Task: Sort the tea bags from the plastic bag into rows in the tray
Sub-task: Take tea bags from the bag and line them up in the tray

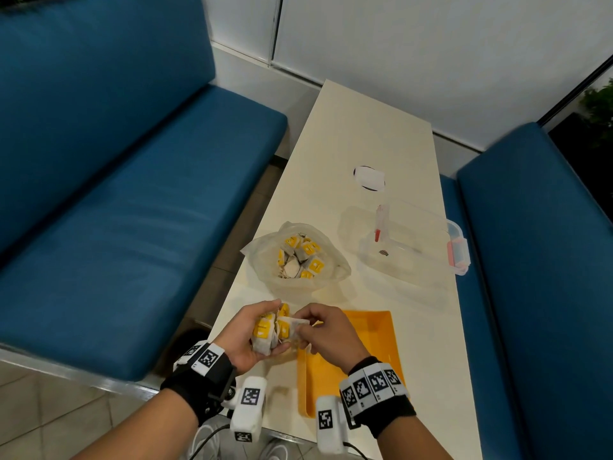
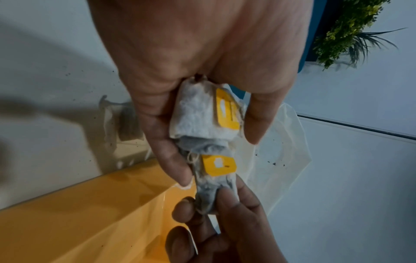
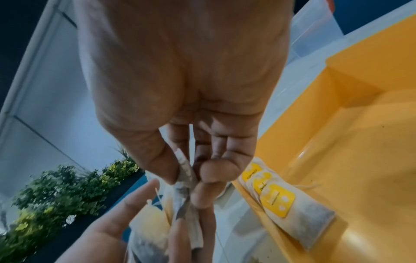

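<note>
A bunch of tea bags sits in my left hand, fingers curled round it. My right hand pinches one bag's end, over the tray, which seems to hold a few bags. The plastic bag lies beyond my hands.

- Left hand grips a bunch of yellow-tagged tea bags.
- Right hand pinches one bag over the orange tray.
- Open plastic bag of tea bags sits beyond, beside a clear container.
</note>
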`<state>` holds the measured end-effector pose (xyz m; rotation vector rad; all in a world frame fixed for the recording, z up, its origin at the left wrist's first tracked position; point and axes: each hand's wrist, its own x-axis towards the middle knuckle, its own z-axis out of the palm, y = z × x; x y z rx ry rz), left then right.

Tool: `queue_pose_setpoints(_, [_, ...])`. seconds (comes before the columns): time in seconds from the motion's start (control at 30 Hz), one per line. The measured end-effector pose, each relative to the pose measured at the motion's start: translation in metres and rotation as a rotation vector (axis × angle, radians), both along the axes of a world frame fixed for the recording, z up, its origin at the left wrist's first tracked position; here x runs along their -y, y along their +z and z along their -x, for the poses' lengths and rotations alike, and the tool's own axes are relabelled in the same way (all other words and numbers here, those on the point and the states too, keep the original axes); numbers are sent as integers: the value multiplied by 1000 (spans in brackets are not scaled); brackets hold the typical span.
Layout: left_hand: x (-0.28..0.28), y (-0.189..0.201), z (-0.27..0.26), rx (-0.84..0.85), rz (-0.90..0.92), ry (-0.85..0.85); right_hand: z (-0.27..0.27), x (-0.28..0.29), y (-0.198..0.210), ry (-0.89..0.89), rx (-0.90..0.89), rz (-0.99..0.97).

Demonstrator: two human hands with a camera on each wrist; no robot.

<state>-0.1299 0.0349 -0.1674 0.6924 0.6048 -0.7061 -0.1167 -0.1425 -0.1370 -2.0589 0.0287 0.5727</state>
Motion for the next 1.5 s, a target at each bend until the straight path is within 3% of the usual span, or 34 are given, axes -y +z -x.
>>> queue_pose_setpoints(0.17, [3,1,3,75,10,-60,1,-1,4,8,-56,-43])
queue_pose_setpoints(0.37, [5,-4,3,108,5,-63,0,-9,0,133,85,156])
queue_pose_setpoints(0.67, [2,-8,5,141,-36,-14,-3,-10,12,194,119,301])
queue_pose_setpoints(1.07, [-3,-12,5,87,-17,6,-10,-9,17,158,-29,261])
queue_pose_setpoints(1.3, [-1,-10,7,192,-43,-64,-13,-11,24,168,-30,293])
queue_pose_setpoints(1.5, [-2,-15,4,170,-67,-35,-15,-6,28,210,-105,322])
